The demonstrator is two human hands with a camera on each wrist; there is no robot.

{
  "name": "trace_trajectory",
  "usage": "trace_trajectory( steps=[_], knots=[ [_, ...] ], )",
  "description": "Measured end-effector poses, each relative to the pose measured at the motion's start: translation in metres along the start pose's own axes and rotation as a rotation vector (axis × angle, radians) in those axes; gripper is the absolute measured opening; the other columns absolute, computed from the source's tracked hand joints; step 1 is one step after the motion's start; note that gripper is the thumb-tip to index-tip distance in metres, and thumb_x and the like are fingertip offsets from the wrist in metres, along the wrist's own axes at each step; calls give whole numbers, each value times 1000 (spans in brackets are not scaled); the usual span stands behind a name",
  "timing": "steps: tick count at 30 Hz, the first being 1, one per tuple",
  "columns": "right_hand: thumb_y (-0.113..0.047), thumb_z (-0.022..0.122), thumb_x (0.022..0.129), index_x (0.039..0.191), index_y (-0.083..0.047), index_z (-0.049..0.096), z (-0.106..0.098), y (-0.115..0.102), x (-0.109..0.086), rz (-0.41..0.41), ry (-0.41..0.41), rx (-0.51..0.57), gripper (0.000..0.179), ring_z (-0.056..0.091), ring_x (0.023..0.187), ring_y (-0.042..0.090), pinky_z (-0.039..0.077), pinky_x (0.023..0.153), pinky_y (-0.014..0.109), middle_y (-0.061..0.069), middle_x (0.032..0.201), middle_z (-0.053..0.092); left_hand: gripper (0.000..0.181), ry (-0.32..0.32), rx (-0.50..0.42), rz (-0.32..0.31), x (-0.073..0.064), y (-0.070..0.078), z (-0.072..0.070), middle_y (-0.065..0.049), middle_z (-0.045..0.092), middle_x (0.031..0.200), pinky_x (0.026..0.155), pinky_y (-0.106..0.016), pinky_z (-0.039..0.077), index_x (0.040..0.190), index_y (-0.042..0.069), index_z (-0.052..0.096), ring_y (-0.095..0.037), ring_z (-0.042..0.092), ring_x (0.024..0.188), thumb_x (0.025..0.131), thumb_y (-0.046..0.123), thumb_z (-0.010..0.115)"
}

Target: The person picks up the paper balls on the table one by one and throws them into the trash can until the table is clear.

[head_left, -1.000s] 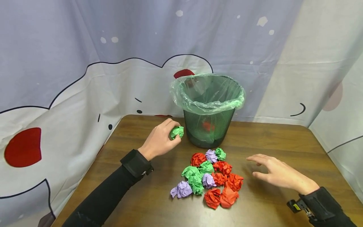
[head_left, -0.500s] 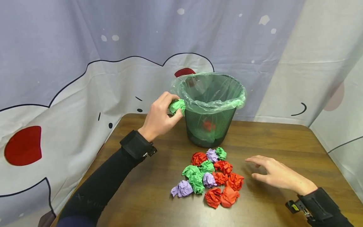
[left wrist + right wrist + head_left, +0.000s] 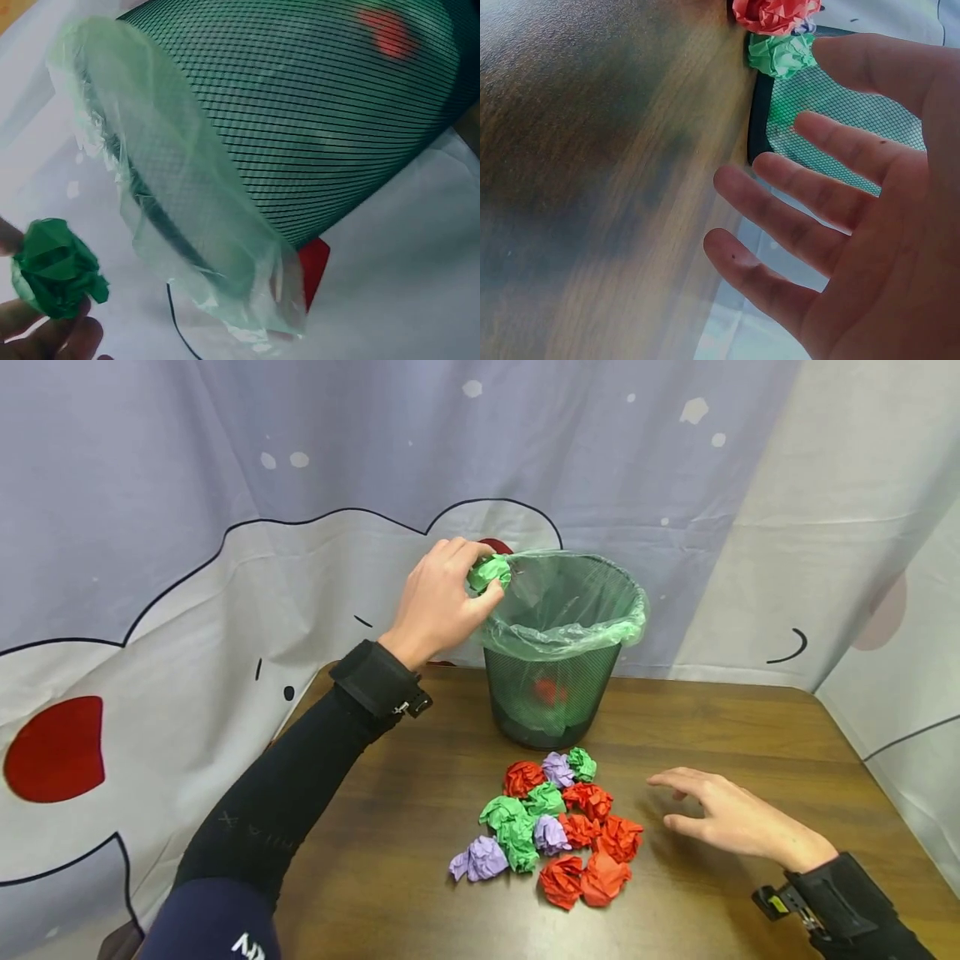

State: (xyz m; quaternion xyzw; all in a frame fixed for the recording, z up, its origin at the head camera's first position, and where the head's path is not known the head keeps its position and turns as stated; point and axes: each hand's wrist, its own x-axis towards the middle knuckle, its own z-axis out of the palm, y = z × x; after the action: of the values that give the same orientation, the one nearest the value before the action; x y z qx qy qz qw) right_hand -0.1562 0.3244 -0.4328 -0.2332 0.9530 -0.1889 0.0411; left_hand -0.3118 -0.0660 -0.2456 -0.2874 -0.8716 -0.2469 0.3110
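My left hand [image 3: 442, 602] pinches a crumpled green paper ball [image 3: 491, 573] between thumb and fingers, at the left rim of a mesh wastebasket [image 3: 551, 693]. In the left wrist view the green paper ball [image 3: 56, 268] is outside the bag-covered rim, a little apart from it. A thin green plastic bag [image 3: 555, 643] lines the basket and folds over its rim. Something red shows through the mesh near the bottom. My right hand [image 3: 738, 818] hovers over the table at the right, holding nothing. The right wrist view shows its fingers [image 3: 772, 217] spread and relaxed.
In front of the basket lies a cluster of red [image 3: 561, 882], green [image 3: 517, 839] and purple [image 3: 480, 860] crumpled paper balls on the wooden table [image 3: 375, 877]. A printed curtain [image 3: 337, 443] hangs right behind the basket and table edge.
My left hand has risen from beside the basket's lower side up to its rim, carrying the green paper ball upward and slightly right. The right hand and the cluster look unchanged.
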Motion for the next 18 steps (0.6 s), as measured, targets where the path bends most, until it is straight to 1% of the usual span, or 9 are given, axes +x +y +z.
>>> trace_trajectory(
  steps=[5, 8, 10, 13, 18],
  knots=[
    [-31, 73, 91, 138, -15, 59, 0, 0, -1, -1, -2, 5, 52, 67, 105, 21, 54, 82, 41, 5, 136, 62, 38, -112, 51, -43, 17, 5, 5, 0, 67, 120, 84, -36, 43, 125, 17, 66, -21, 54, 106, 92, 33, 57],
    [-31, 73, 91, 138, -16, 59, -1, -1, -1, -3, 0, 4, 51, 67, 105, 20, 54, 82, 40, 5, 136, 62, 43, -163, 75, -59, 25, 6, 10, 0, 68, 123, 90, -38, 44, 131, 17, 63, -23, 56, 112, 92, 34, 56],
    [-31, 73, 91, 138, -17, 59, -2, -1, -1, 0, -2, 4, 51, 67, 105, 20, 54, 82, 39, 5, 136, 62, 46, -182, 83, -66, 27, 6, 13, -1, 68, 125, 93, -40, 44, 134, 16, 62, -23, 56, 116, 93, 35, 56],
    [-31, 73, 91, 138, -16, 59, -2, -2, -1, 1, 0, 7, 51, 67, 105, 21, 54, 82, 40, 5, 136, 62, 44, -188, 89, -61, 24, 8, 16, -1, 68, 123, 94, -40, 45, 132, 16, 63, -24, 56, 118, 93, 35, 57],
    [-31, 73, 91, 137, -16, 60, -1, -3, -2, -6, 2, 8, 51, 67, 105, 21, 54, 83, 41, 5, 135, 63, 31, -172, 93, -17, 12, 12, 17, 1, 67, 108, 92, -39, 44, 116, 14, 69, -23, 57, 110, 94, 33, 57]
  ],
)
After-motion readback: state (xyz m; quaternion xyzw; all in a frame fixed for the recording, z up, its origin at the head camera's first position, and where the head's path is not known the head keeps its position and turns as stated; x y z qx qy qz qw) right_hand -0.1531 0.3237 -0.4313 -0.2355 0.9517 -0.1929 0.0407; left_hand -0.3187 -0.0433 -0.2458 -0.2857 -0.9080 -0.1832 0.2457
